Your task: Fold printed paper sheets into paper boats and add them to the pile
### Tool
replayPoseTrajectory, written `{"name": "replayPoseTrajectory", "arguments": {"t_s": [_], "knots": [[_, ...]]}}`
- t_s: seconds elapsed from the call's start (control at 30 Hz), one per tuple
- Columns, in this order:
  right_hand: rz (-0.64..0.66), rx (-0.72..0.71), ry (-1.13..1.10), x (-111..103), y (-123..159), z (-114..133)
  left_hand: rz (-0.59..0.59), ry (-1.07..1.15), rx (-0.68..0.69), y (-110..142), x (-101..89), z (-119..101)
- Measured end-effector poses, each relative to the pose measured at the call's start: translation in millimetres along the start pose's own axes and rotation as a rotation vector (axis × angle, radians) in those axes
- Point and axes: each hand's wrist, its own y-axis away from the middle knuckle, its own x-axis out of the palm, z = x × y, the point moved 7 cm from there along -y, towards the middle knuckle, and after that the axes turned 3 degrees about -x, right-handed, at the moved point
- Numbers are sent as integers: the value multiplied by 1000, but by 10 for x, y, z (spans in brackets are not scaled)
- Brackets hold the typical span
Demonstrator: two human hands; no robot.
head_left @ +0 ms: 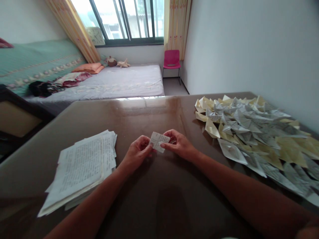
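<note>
Between my two hands, a small folded piece of printed paper (157, 141) is held above the brown table. My left hand (138, 149) pinches its left edge with thumb and fingers. On the other side, my right hand (178, 143) grips the right edge, its thumb lying on the front face. The paper is tilted and shows fold lines. To the left of my left forearm lies a stack of printed paper sheets (82, 162). Many folded paper boats (239, 119), white and yellowish, are heaped right of my right hand.
The glossy brown table (149, 114) reaches toward a bed (134, 81) with a pale sheet. A pink chair (171, 59) stands by the window wall. At the left edge is a dark-framed chair back (20, 116). The white wall (244, 49) borders the right side.
</note>
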Motion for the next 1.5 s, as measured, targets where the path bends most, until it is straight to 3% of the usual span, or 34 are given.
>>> {"name": "replayPoseTrajectory", "arguments": {"t_s": [0.13, 0.23, 0.3, 0.37, 0.47, 0.6, 0.73, 1.03, 1.27, 1.5], "knots": [[41, -81, 180, 42, 42, 61, 10, -46, 49, 10, 62, 29], [-8, -239, 597, -11, 86, 249, -178, -400, 263, 80, -18, -130], [26, -335, 881, 20, 118, 340, -267, -689, 421, 157, -4, -260], [92, -396, 1069, 75, 139, 363, -219, -924, 545, 211, 100, -321], [223, -445, 1148, 145, 143, 314, -29, -1102, 625, 241, 260, -279], [404, -419, 1019, 113, 115, 208, 89, -1136, 602, 229, 299, -199], [443, -361, 816, -25, 83, 177, 109, -1091, 557, 192, 250, -169], [217, -89, 724, -121, 18, -32, -44, -844, 321, -27, 44, -86], [137, -12, 861, -95, 37, -26, -120, -957, 253, -57, 81, -87], [148, -65, 946, -31, 59, 73, -120, -1128, 257, -22, 162, -122]]}}
